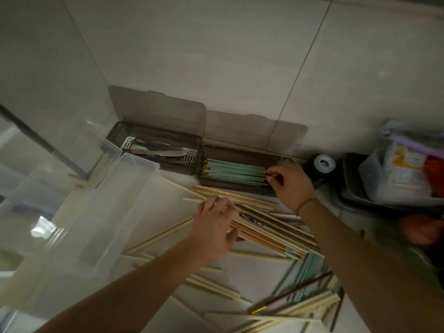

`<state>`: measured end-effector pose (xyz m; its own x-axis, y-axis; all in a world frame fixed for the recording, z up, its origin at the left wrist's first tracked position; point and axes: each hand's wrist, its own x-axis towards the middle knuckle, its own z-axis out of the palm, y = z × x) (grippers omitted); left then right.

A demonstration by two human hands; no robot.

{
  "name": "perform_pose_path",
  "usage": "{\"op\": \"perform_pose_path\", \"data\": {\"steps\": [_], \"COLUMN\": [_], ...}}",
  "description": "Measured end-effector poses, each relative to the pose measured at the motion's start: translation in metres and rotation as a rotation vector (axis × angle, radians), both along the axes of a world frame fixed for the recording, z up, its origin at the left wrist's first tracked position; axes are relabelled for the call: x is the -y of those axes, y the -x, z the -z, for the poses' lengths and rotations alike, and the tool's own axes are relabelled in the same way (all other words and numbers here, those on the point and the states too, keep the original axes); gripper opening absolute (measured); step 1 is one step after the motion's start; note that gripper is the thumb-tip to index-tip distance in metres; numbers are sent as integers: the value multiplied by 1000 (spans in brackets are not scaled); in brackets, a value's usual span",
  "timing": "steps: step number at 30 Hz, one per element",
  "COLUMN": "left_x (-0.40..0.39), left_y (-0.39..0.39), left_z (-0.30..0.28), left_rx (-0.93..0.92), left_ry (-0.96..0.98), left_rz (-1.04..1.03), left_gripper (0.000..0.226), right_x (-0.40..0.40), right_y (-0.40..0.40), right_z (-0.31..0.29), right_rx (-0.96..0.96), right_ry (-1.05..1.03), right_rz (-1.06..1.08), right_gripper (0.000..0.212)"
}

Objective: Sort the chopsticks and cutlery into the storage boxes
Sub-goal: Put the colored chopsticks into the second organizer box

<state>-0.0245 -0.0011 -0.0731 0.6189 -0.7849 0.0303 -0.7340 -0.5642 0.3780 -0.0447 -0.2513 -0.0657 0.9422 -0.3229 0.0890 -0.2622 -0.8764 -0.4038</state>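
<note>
Chopsticks [236, 172] at right hand [290, 186] fingertips

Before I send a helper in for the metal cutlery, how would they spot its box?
Two smoky-grey storage boxes sit side by side against the tiled wall, lids open. Take the left box. It holds metal cutlery on a white perforated tray, whereas the right box holds mint-green chopsticks.
</note>
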Motion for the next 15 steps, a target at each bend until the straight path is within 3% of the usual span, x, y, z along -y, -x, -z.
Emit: {"op": "perform_pose_path", "data": {"steps": [4, 10, 15], "left_x": [6, 9, 14], "left_y": [47, 97, 117], "left_z": [13, 17, 11], "left_rx": [-47, -132, -58], "left_ry": [-160, -387, -423], "left_rz": [253, 370, 410], "left_gripper": [29, 38, 37], "right_x": [-12, -37, -52], "right_y": [84, 201, 223], "right_z": [-2, 33, 53], "right_rx": [184, 104, 46], "right_ry": [43, 149, 170], "right_rz": [82, -45, -205], "right_gripper": [12, 22, 20]}}
